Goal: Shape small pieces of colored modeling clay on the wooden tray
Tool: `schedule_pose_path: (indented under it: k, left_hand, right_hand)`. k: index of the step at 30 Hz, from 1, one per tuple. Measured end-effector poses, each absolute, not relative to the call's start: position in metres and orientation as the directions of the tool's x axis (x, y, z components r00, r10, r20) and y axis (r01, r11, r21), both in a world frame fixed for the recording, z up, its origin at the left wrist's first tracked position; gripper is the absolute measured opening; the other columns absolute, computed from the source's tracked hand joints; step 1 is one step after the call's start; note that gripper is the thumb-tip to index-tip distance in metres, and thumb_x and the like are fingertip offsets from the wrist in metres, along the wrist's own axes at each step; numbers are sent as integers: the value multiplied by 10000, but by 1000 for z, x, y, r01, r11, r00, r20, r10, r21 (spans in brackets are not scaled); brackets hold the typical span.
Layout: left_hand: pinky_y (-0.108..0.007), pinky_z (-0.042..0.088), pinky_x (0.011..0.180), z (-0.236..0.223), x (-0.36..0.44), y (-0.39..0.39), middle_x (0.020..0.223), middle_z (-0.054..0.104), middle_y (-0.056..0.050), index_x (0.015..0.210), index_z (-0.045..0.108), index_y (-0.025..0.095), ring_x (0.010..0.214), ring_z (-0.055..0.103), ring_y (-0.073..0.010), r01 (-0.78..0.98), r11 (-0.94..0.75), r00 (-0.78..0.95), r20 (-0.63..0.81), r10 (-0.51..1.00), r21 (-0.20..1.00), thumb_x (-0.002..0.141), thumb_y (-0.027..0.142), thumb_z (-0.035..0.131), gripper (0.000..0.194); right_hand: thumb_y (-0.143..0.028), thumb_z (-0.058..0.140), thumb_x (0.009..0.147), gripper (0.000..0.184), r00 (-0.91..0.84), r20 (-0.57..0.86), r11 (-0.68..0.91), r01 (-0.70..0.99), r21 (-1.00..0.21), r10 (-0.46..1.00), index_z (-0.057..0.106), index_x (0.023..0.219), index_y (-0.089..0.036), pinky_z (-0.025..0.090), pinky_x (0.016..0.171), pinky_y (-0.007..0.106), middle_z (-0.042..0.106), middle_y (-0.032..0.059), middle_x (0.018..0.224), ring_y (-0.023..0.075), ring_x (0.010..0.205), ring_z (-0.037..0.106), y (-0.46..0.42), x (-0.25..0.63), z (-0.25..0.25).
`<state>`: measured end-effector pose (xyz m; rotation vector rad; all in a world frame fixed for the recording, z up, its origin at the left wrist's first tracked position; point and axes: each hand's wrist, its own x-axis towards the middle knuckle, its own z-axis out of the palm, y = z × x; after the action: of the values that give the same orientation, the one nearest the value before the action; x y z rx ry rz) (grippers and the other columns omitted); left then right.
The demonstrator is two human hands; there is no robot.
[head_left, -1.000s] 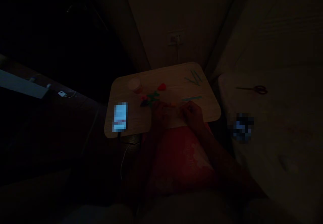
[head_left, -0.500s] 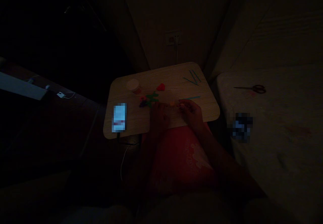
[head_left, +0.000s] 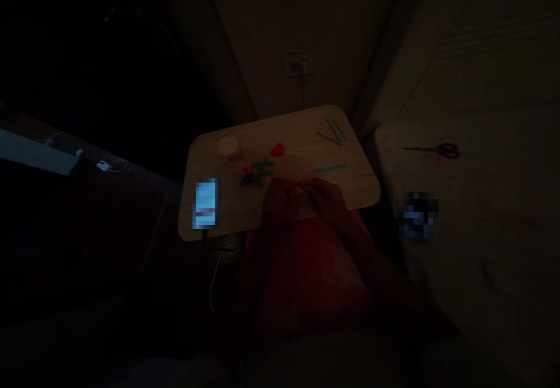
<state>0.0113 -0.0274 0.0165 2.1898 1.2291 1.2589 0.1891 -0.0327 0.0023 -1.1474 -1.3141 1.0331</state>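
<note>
The scene is very dark. Near the front edge of the small table (head_left: 236, 213), my left hand (head_left: 277, 200) and my right hand (head_left: 327, 196) meet with fingers curled in. Between their fingertips is a small yellow-orange piece of modelling clay (head_left: 298, 182), partly hidden by the fingers. Just beyond my left hand lie green clay pieces (head_left: 263, 169), with a pink piece (head_left: 247, 169) and a dark piece (head_left: 247, 178) beside them. A red clay lump (head_left: 277, 149) sits farther back.
A lidded tub (head_left: 230, 147) and a lit phone (head_left: 205, 204) occupy the table's left side. One teal stick (head_left: 330, 168) lies beyond my right hand, with several thin sticks (head_left: 335, 132) behind. Scissors (head_left: 441, 150) rest on the pale surface at right.
My hands have drawn closer together around the yellow-orange clay, covering more of it. My left hand's fingers have curled in more. The other table objects stay in place.
</note>
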Motion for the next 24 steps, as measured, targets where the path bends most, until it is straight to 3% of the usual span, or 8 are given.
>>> schedule_pose_path:
  k: [4, 9, 15, 21, 24]
  left_hand:
    - [-351, 548, 865, 19, 12, -29, 1022, 641, -46, 1014, 645, 227, 973, 632, -203, 470, -629, 273, 576, 770, 619, 961, 237, 693, 73]
    - [-359, 567, 860, 18, 13, -29, 1031, 661, -46, 1007, 665, 234, 976, 653, -201, 465, -639, 274, 587, 762, 612, 1000, 305, 669, 72]
    - [-386, 576, 907, 15, 11, -29, 1059, 689, -60, 1062, 673, 241, 1015, 664, -215, 480, -613, 304, 536, 788, 628, 1026, 355, 626, 129]
    - [-395, 574, 929, 16, 12, -31, 1073, 689, -65, 1068, 667, 234, 1028, 659, -221, 491, -614, 322, 526, 787, 618, 1032, 310, 594, 111]
    - [-389, 574, 921, 16, 13, -31, 1082, 683, -65, 1092, 672, 236, 1031, 657, -217, 482, -631, 331, 540, 774, 608, 1024, 279, 596, 110]
  right_hand:
    - [-550, 571, 987, 408, -21, 160, 161, 69, -985, 987, 823, 989, -229, 569, 740, 331, 795, 60, 869, 206, 783, 717, -34, 190, 4]
    - [-520, 745, 875, 320, -63, 167, 173, 115, -978, 984, 838, 1020, -250, 598, 885, 395, 835, 83, 1063, 261, 959, 771, -31, 190, 0]
    - [-445, 728, 905, 265, -112, 196, 212, 159, -964, 974, 839, 1074, -274, 594, 951, 416, 832, 67, 1116, 260, 1006, 773, -29, 190, -4]
    - [-446, 725, 915, 295, -144, 154, 171, 112, -979, 977, 828, 1132, -274, 604, 957, 394, 824, 56, 1173, 261, 1050, 775, -31, 190, 0]
    - [-438, 779, 867, 360, -112, 127, 134, 57, -989, 986, 800, 1181, -264, 618, 877, 364, 830, 64, 1134, 240, 976, 781, -31, 189, 0]
